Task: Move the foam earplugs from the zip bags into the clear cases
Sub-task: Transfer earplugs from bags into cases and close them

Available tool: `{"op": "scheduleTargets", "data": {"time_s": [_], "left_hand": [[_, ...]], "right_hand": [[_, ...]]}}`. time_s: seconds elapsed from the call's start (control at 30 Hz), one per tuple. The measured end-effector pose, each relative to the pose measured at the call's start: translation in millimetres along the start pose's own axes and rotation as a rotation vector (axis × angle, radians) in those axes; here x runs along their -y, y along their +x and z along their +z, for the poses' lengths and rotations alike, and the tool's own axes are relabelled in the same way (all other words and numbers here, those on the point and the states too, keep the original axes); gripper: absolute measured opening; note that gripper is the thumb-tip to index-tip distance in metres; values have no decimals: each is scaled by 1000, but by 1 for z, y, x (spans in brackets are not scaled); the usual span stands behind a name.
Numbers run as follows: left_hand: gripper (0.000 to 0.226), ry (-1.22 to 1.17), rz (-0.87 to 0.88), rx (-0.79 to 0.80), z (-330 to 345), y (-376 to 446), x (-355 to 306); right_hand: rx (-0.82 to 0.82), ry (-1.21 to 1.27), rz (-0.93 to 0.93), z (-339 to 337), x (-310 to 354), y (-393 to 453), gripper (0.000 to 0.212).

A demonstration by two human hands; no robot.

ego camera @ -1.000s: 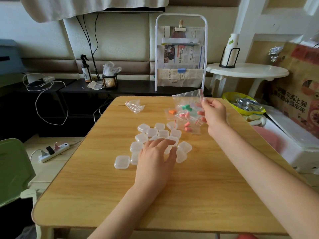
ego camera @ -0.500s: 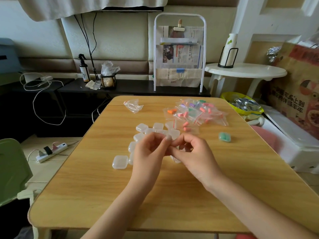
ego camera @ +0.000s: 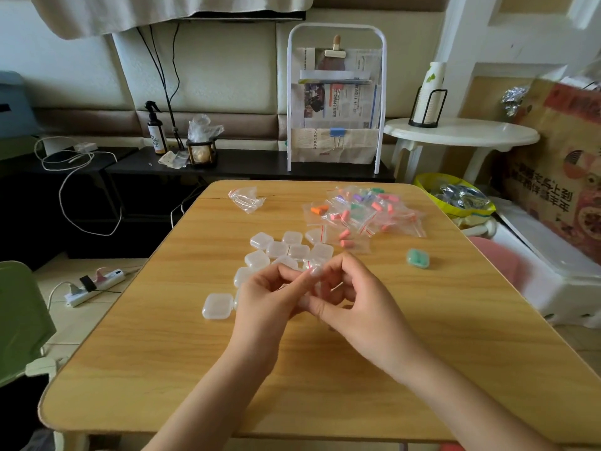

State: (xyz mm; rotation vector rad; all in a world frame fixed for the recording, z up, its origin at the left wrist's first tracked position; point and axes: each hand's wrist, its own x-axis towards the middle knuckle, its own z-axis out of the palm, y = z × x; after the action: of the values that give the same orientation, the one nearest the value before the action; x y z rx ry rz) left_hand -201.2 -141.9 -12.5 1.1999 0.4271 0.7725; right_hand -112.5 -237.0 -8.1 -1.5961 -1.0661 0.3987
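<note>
My left hand (ego camera: 270, 301) and my right hand (ego camera: 357, 304) meet above the middle of the wooden table (ego camera: 325, 369). Their fingertips pinch one small clear case (ego camera: 316, 281) between them, mostly hidden by the fingers. A cluster of several empty clear cases (ego camera: 279, 250) lies just beyond my hands, and one more clear case (ego camera: 217, 306) sits apart to the left. A pile of zip bags (ego camera: 361, 213) holding pink, orange, green and purple foam earplugs lies at the far right of the table. A case with green earplugs (ego camera: 418, 258) rests to the right.
An empty zip bag (ego camera: 245, 198) lies near the table's far edge. Behind the table stand a white newspaper rack (ego camera: 336, 102) and a dark low shelf (ego camera: 247, 162). A white round side table (ego camera: 461, 135) and a yellow basket (ego camera: 453, 196) are at the right.
My right hand let go of the raised zip bag and came down to my left hand. Both hands now hold one clear case. A case with green earplugs now shows at the right.
</note>
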Motion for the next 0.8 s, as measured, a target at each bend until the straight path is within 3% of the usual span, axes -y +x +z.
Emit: {"op": "scheduleTargets", "data": {"time_s": [0.2, 0.4, 0.6, 0.67, 0.77, 0.8], "left_hand": [[29, 115, 45, -4, 2, -3, 3], [34, 479, 212, 32, 6, -4, 13], [31, 683, 418, 72, 2, -4, 18], [33, 750, 458, 63, -1, -3, 17], [36, 888, 536, 56, -7, 0, 11], [37, 908, 549, 59, -8, -1, 9]], "right_hand": [[-5, 243, 79, -2, 2, -1, 14], [-73, 223, 86, 1, -5, -1, 14], [-112, 227, 64, 1, -8, -2, 14], [-144, -10, -88, 2, -10, -4, 16], [-251, -801, -461, -3, -16, -1, 22], [-246, -907, -493, -3, -15, 0, 22]]}}
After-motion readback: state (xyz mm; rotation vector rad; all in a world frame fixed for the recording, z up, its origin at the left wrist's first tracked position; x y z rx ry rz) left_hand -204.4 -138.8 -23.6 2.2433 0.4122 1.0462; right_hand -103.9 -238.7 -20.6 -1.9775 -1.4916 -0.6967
